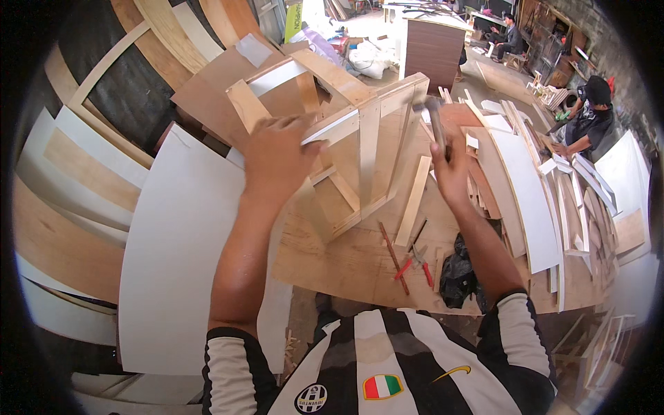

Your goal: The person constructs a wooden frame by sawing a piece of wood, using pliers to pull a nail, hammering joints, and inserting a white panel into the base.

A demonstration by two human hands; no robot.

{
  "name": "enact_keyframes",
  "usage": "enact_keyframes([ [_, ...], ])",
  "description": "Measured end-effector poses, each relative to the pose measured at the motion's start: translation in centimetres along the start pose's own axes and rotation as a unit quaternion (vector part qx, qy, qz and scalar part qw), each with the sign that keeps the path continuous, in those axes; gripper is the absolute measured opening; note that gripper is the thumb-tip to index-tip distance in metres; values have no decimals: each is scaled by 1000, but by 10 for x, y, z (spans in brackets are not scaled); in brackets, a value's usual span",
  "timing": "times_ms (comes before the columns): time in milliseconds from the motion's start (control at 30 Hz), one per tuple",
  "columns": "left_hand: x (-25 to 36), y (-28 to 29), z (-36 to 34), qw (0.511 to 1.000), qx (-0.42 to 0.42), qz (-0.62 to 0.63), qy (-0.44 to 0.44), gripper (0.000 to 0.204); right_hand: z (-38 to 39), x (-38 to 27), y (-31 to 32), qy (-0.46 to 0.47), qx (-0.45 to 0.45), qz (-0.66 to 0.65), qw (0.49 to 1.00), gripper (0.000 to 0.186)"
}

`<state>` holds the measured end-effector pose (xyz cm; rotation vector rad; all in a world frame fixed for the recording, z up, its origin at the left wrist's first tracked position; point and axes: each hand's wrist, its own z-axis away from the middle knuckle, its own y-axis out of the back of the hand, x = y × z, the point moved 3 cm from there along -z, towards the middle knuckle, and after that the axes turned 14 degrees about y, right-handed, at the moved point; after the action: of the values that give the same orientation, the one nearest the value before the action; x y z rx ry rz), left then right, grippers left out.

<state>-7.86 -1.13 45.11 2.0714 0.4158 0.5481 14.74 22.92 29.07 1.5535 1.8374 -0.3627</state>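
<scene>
A frame of pale wooden strips [369, 142] stands on the plywood-topped worktable [325, 270] in front of me. My left hand [277, 152] is closed around its near left top edge, fingers above and thumb toward the inside. In my right hand [453, 169], a hammer [437, 126] is held upright by its handle. The hammer's head is up beside the frame's right top corner and apart from it. A loose pale wooden strip [413, 200] lies between the frame and my right forearm. Nearer to me are red-handled pliers [427, 274] and a thin reddish-brown stick [393, 257].
A black plastic bag [458, 280] sits beneath my right forearm. Long white panels [522, 197] and wood strips are piled at the right. A large white board [183, 256] and curved sheets fill the left. Another person [596, 114] works at the far right; one sits farther back.
</scene>
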Motion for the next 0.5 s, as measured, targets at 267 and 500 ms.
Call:
enact_keyframes([
  [267,-34,-2,9,974,66,201,-77,30,220,176,9,-271,-108,232,928,39],
  [500,-33,-6,9,967,51,244,-59,29,338,225,17,-430,-160,298,838,32],
])
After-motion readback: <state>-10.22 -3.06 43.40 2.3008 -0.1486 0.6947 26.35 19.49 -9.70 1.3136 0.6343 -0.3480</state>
